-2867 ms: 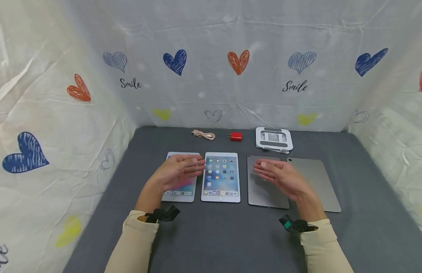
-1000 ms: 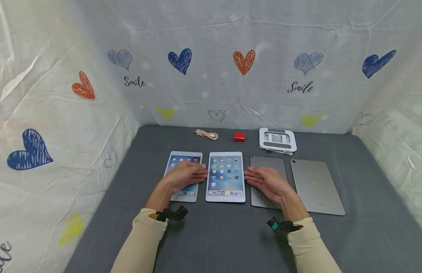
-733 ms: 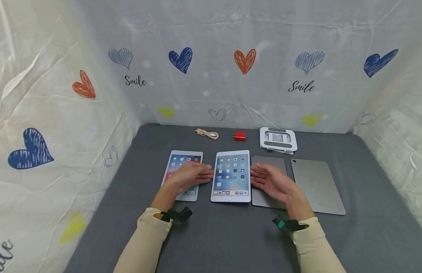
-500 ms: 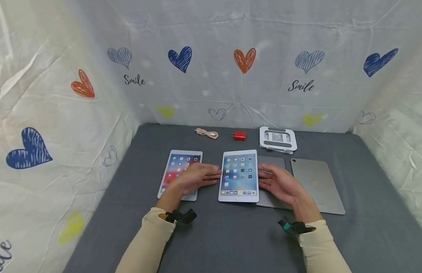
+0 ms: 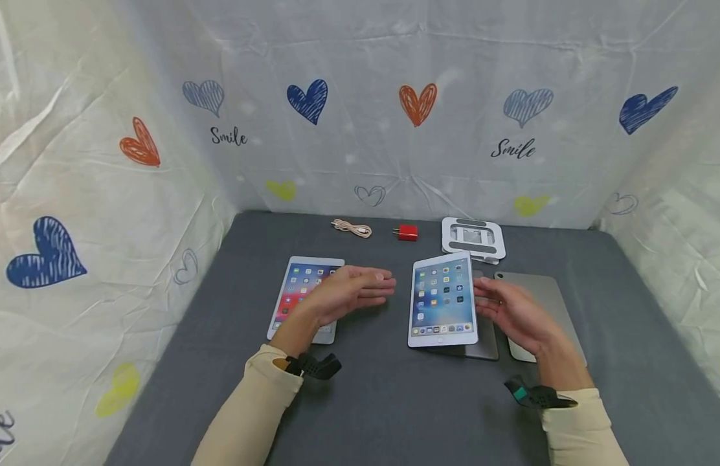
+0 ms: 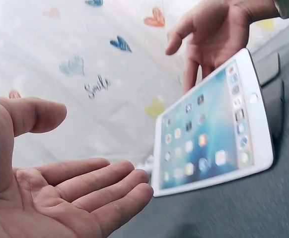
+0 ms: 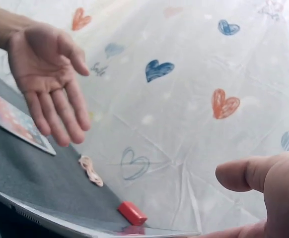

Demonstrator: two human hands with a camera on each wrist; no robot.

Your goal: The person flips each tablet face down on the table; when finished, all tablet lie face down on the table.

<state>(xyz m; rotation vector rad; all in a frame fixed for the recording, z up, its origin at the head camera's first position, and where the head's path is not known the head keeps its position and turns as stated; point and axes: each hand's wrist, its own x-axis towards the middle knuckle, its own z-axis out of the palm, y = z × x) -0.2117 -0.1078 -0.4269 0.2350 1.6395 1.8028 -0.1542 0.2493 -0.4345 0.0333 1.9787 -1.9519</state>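
A white tablet [image 5: 443, 301] with a lit home screen overlaps the dark grey tablet [image 5: 487, 340] in the head view and stands tilted in the left wrist view. My right hand [image 5: 520, 317] is at its right edge, fingers extended along the edge and thumb [image 7: 244, 173] raised away from it. My left hand [image 5: 351, 294] is held palm up with straight fingers, a gap separating it from that tablet in the head view. Beneath the left hand lies a second white tablet [image 5: 296, 285] with a red and blue screen, partly hidden by the hand and wrist.
A silver tablet [image 5: 540, 291] lies face down at the right, partly behind my right hand. Along the back are a coiled pale cable [image 5: 351, 228], a red charger plug [image 5: 406, 232] and a white folding stand [image 5: 473, 238]. A white cloth with hearts [image 5: 360, 129] encloses the table.
The lit white tablet has shifted right from the middle, over the dark grey tablet, and tilted. My right hand has moved right with it; a gap has opened between it and my left hand.
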